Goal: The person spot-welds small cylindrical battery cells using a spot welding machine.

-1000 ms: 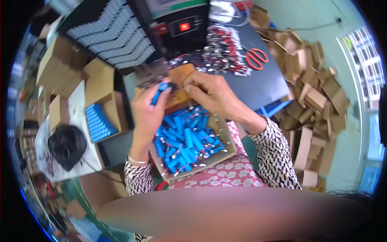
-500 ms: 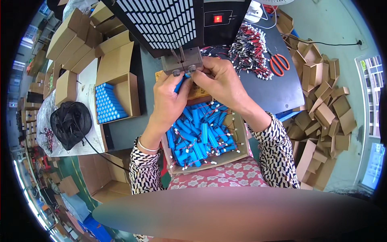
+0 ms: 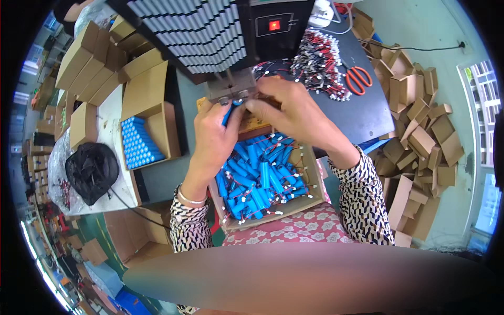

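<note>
Left hand (image 3: pixel 212 128) grips cylinder (image 3: pixel 227 117); switch markings (image 3: pixel 292 23) blurred

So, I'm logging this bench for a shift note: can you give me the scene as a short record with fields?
Left hand: holds a blue cell at the metal block
Right hand: fingertips close to that cell; grip hidden
Machine: red light on
Tray: jumbled blue cells
Box: left of the tray; cells in rows
Wires: heaped right of the machine
Scissors: right of the wires
</note>
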### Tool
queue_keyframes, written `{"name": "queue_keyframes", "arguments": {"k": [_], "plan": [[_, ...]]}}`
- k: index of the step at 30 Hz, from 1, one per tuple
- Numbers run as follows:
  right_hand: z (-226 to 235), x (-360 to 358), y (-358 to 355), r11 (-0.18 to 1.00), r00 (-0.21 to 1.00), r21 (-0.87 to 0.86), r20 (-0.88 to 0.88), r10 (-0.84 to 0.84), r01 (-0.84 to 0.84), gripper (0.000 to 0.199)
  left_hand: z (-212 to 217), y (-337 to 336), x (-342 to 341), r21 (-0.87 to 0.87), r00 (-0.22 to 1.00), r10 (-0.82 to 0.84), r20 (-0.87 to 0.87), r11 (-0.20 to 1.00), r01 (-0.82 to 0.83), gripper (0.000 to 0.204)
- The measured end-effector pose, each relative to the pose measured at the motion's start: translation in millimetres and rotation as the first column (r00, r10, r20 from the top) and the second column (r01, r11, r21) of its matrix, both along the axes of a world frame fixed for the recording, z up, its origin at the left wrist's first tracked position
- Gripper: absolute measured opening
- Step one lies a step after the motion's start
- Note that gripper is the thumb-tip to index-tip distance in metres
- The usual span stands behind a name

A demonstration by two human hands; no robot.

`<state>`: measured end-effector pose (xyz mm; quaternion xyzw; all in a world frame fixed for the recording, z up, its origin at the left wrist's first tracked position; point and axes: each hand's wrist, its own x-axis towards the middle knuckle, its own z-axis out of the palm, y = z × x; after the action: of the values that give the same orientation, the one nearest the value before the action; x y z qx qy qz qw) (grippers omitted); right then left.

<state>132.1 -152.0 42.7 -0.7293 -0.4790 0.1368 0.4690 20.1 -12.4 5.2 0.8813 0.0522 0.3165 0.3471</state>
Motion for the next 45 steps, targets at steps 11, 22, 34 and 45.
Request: {"name": "queue_keyframes", "arguments": {"k": [11, 22, 34, 45], "plan": [[-19.4, -24.1, -21.4, 0.993, 0.923, 0.058, 0.378, 0.076, -0.106, 0.037, 9.0, 11.7, -14.5, -0.257, 0.99, 0.13, -0.059, 0.956, -0.141, 0.018], [-24.8, -13.7, 8.6, 0.985, 0.982, 0.165, -0.188, -0.023, 0.054, 0.009, -7.9, 5.4, 2.9, 0.03, 0.993, 0.074, -0.096, 0.997, -0.071, 0.021], [-19.7, -12.5, 25.6, 0.986, 0.969, 0.103, -0.223, -0.106, 0.131, 0.02, -5.9, 8.0, -1.0, 0.045, 0.998, 0.047, -0.045, 0.998, -0.045, 0.024], [-30.5, -2.4, 15.1, 0.977, 0.987, 0.198, -0.149, -0.052, 0.081, 0.019, -5.7, 2.9, 5.9, 0.099, 0.992, 0.085, -0.09, 0.992, -0.076, 0.017]]}}
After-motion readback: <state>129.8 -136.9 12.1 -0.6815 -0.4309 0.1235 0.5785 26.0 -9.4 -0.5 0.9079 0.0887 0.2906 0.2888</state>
